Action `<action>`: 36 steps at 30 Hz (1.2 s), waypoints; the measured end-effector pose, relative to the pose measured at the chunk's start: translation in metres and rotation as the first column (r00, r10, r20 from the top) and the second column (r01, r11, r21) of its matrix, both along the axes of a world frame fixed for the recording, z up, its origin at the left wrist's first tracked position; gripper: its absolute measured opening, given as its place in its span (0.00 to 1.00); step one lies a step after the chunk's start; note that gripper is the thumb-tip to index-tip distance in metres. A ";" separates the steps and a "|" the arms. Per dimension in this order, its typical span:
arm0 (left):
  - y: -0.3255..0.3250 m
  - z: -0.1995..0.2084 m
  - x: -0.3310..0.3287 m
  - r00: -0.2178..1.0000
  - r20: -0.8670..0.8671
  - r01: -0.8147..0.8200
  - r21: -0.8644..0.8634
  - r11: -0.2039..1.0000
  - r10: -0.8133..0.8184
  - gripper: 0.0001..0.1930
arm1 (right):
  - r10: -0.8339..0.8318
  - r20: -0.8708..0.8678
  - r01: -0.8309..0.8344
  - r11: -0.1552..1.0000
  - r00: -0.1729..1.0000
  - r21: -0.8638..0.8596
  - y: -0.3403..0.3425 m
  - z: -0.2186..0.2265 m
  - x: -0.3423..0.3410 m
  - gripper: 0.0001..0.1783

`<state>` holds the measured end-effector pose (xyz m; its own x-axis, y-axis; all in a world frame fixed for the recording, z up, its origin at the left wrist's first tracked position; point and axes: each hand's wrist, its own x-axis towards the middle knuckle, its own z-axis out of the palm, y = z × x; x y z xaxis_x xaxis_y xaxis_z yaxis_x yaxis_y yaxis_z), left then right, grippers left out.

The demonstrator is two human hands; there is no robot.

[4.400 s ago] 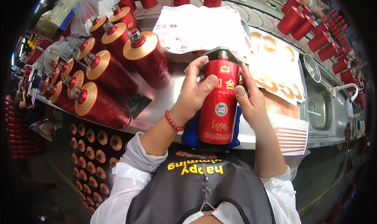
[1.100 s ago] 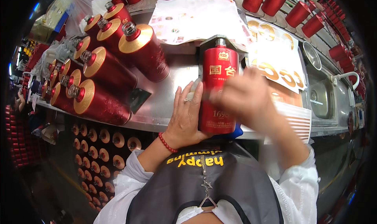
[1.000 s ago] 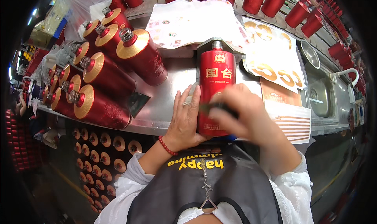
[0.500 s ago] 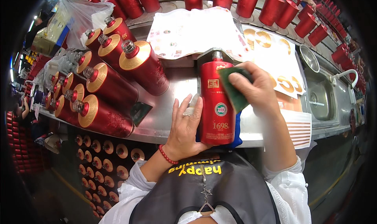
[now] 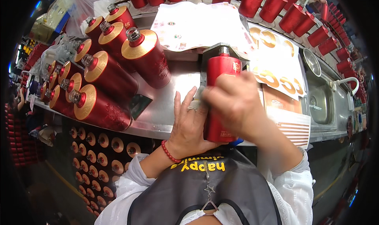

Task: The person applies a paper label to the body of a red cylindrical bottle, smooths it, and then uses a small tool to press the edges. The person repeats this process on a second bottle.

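A red bottle (image 5: pixel 218 128) with a clear glass neck lies on its back in front of me, its neck pointing away in a dark angled rest (image 5: pixel 233 50). My left hand (image 5: pixel 188 124) braces its left side, thumb at the base, fingers stretched along it. One of those fingers is wrapped in whitish tape. Across the bottle's middle sits my right hand (image 5: pixel 233 100), fingers curled and blurred by motion. The green flat scraper seen in it earlier is hidden now. A second dark green flat piece (image 5: pixel 141 106) lies on the metal bench beside other bottles.
Several red bottles with gold shoulders (image 5: pixel 104 94) crowd the left. A sheet of stickers (image 5: pixel 197 25) lies behind the rest; gold ring labels (image 5: pixel 270 81) are on the right, near a metal sink (image 5: pixel 321 102). Red cylinders (image 5: pixel 272 8) line a conveyor at the back.
My right hand has moved left and down across the bottle, covering its middle, and the green scraper has gone out of sight. My left hand stays at the bottle's side.
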<state>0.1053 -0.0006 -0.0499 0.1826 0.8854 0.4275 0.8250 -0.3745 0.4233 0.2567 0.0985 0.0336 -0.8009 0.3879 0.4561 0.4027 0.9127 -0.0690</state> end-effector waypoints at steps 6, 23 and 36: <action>-0.004 -0.009 -0.001 0.993 0.117 -0.013 0.013 1.000 0.011 0.66 | -0.513 -0.358 -0.012 0.559 0.780 -0.829 0.008 -0.006 0.037 0.11; -0.013 -0.019 -0.079 0.966 -0.090 -0.251 -0.094 0.963 0.243 0.28 | -0.067 -0.472 -0.159 0.891 0.879 -0.424 -0.054 -0.046 0.079 0.19; -0.008 -0.037 -0.092 0.737 -0.353 -0.658 -0.177 0.732 0.577 0.24 | -0.370 -0.676 -0.101 0.830 0.637 -0.549 -0.050 -0.091 0.090 0.12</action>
